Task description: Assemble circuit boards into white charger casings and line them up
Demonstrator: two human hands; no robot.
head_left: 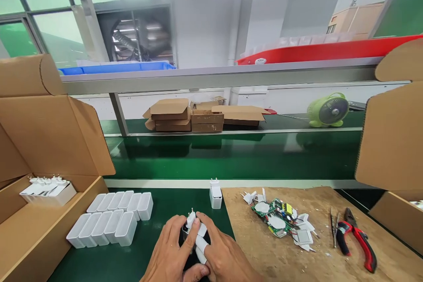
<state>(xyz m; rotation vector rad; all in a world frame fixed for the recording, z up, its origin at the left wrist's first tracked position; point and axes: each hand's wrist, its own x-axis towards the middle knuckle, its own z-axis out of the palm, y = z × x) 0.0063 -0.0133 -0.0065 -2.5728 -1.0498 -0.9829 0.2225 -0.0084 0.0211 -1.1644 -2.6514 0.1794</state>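
My left hand (175, 249) and my right hand (223, 246) close together at the front middle of the bench around a white plug adapter (191, 219). Metal pins point up from its far end, and a white plastic part (201, 246) shows between the hands. My left forefinger presses along the top of it, while the right fingers wrap its right side. Something black lies beneath, mostly hidden by the hands. Just beyond them stands another white plug adapter (216, 196) in a small white box.
White plastic cases (107, 224) form rows at left, beside a cardboard box (89, 198) holding adapters. On the brown board (251, 255) lie green circuit boards (276, 218), tweezers (333, 229) and red-black pliers (357, 238). A green fan (330, 110) stands behind the conveyor belt (231, 158).
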